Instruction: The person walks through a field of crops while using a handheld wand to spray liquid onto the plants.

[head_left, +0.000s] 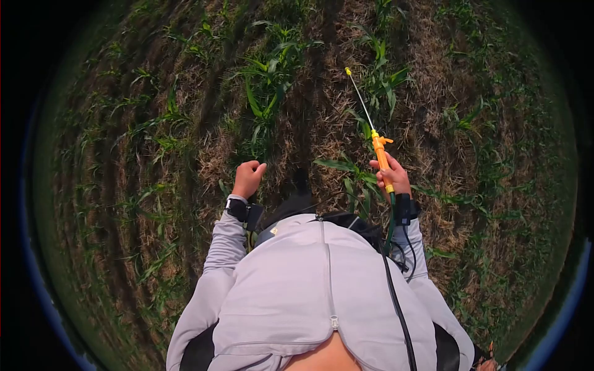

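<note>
My right hand [394, 176] grips the orange handle of a sprayer wand [378, 147]. Its thin metal lance runs up and to the left to a yellow nozzle tip [348, 71] held over young corn plants [380, 80]. A dark hose [391, 272] drops from the handle past my grey jacket. My left hand [248, 178] is curled into a loose fist in front of my chest and holds nothing. Both wrists carry black bands.
Rows of young green corn [269, 80] run away from me across dry, straw-covered soil [309, 123]. Bare strips of dried grass lie between the rows. More plants stand to the left [154, 136] and right [464, 117].
</note>
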